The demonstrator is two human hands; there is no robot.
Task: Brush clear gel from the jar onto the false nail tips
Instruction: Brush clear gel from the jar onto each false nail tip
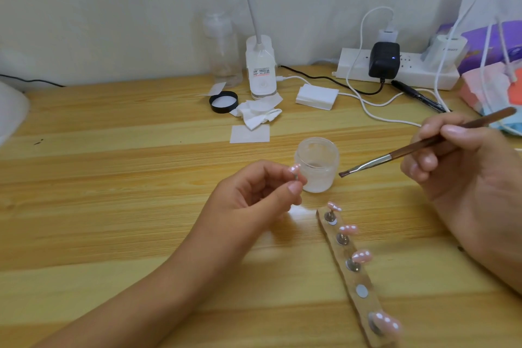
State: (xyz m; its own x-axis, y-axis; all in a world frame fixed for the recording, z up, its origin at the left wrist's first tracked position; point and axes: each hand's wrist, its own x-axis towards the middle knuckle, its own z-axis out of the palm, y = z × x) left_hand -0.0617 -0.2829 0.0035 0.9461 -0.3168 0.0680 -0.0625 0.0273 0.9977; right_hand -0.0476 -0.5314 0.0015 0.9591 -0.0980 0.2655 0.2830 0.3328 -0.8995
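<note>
Pinches a pink nail tip in the left hand, just beside the open jar. Grips the brush in the right hand, bristles near the jar's side. Probably between dip and stroke; next calls for a light pass over the held tip.

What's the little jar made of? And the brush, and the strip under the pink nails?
Jar: cloudy see-through walls, so frosted plastic or glass. Brush: glossy brown handle, wood or plastic; its shiny silver collar looks like metal. Strip: brown and grainy, probably wood; its silver disc looks like metal.
</note>
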